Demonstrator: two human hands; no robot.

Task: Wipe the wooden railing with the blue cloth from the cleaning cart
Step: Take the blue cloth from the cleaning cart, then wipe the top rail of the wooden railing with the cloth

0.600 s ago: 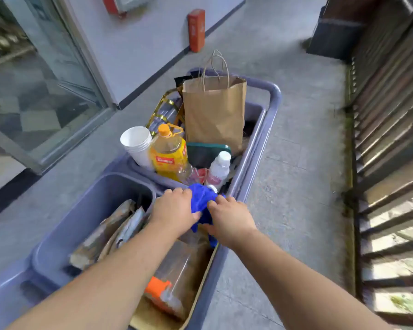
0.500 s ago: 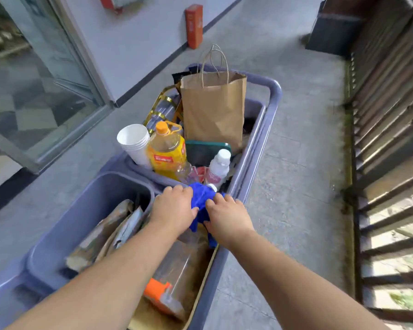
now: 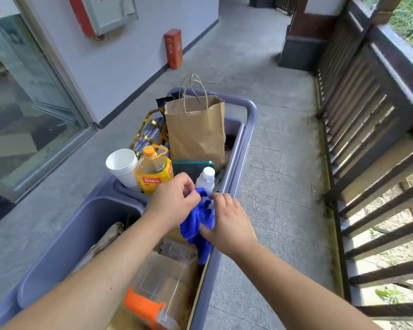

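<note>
A blue cloth (image 3: 197, 221) hangs bunched between my two hands, just above the right rim of the grey cleaning cart (image 3: 246, 139). My left hand (image 3: 174, 201) pinches its upper edge with thumb and fingers. My right hand (image 3: 229, 222) grips the cloth's right side, its thumb pressed into the fabric. The cloth's lower tail drapes down inside the cart. The dark wooden railing (image 3: 377, 96) with slanted slats runs along the right side of the walkway, about an arm's length from the cart.
The cart holds a brown paper bag (image 3: 196, 132), a yellow oil bottle (image 3: 154, 172), stacked white cups (image 3: 123, 166), a small white bottle (image 3: 206, 178) and clear packaging with an orange part (image 3: 153, 298). A glass door (image 3: 22, 96) and a wall stand left; grey paving lies between cart and railing.
Both hands have lifted the blue cloth up out of the cart, and it now hangs longer between them. The view has tilted up, showing more of the railing and walkway.
</note>
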